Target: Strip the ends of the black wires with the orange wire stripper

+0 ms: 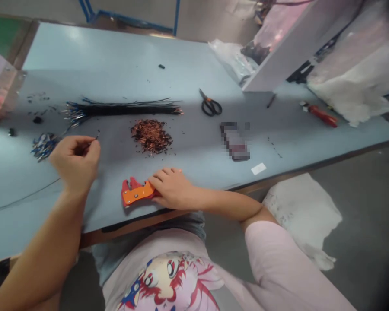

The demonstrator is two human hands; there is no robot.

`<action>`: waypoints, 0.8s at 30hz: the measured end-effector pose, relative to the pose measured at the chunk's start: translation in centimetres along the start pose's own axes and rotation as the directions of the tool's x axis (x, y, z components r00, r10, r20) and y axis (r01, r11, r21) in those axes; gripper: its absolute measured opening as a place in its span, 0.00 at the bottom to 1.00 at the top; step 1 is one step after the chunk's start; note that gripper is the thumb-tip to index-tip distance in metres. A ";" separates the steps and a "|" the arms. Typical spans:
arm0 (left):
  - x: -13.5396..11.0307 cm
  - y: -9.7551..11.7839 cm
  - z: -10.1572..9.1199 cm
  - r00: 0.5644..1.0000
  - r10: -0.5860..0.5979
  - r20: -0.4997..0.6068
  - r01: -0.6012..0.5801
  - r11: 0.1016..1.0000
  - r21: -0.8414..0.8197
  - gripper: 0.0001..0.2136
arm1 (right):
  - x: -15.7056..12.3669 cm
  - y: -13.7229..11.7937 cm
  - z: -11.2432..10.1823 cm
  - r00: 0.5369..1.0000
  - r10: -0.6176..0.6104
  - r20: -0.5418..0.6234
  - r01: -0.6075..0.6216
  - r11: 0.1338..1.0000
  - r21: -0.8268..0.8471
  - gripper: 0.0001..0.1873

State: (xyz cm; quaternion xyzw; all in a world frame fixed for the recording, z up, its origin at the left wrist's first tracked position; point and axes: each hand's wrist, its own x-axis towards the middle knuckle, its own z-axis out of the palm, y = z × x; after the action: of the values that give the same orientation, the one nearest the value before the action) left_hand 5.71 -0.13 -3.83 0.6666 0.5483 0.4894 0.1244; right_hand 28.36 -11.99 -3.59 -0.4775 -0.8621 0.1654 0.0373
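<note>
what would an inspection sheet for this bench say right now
surface: pale blue table, black specks
job's things: black wire bundle, copper scrap pile, orange tool, short wire
clutter: scissors, red-handled tool, white label, blue-tipped offcuts
grippers: left hand pinches the short wire; right hand lies on the orange tool, grip unclear
cables: thin black line across table's left
surroundings: white box, plastic bag, white cloth on floor

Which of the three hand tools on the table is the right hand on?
The orange tool at the near edge: the right hand rests on its handle end. The black-handled scissors and the red-handled tool lie farther back, untouched.
</note>
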 end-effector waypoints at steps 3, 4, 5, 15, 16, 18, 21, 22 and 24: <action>-0.9 1.2 0.4 0.987 0.130 0.089 -0.137 0.988 0.077 0.02 | 0.6 0.6 0.8 0.996 -0.013 -0.086 0.014 1.000 0.012 0.25; -1.4 1.7 0.5 0.976 0.184 0.114 -0.195 0.976 0.093 0.02 | 0.8 1.0 0.7 0.990 -0.018 -0.138 0.024 0.999 0.043 0.26; -1.9 2.2 0.7 0.955 0.237 0.180 -0.256 0.962 0.090 0.03 | 0.8 1.3 0.4 0.980 -0.019 -0.200 0.036 0.996 0.080 0.26; -5.4 4.3 1.9 0.779 0.559 0.282 -0.610 0.780 0.140 0.07 | 0.2 2.6 -1.6 0.730 0.147 -0.668 0.031 0.968 0.247 0.16; -5.5 4.4 1.9 0.775 0.587 0.235 -0.626 0.764 0.155 0.05 | 0.2 2.7 -1.5 0.728 0.146 -0.670 0.028 0.970 0.242 0.17; -5.6 4.7 2.0 0.751 0.600 0.274 -0.654 0.731 0.194 0.03 | 0.4 2.9 -1.2 0.737 0.112 -0.667 0.046 0.976 0.215 0.19; -5.7 4.8 2.3 0.731 0.632 0.257 -0.681 0.703 0.208 0.02 | 0.8 3.1 -0.6 0.738 0.052 -0.673 0.083 0.983 0.166 0.16; -5.8 4.8 2.3 0.726 0.643 0.245 -0.687 0.695 0.212 0.02 | 0.9 3.1 -0.5 0.730 0.036 -0.682 0.095 0.983 0.154 0.14; -5.9 4.8 2.4 0.711 0.663 0.233 -0.703 0.677 0.220 0.02 | 1.0 3.1 -0.4 0.710 0.010 -0.704 0.119 0.984 0.134 0.10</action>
State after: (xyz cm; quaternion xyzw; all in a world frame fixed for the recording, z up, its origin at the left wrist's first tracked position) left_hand 10.96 -6.04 -4.69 0.8648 0.3156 0.3677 -0.1314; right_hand 30.41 -9.52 -4.36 -0.4739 -0.7797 0.0432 0.4070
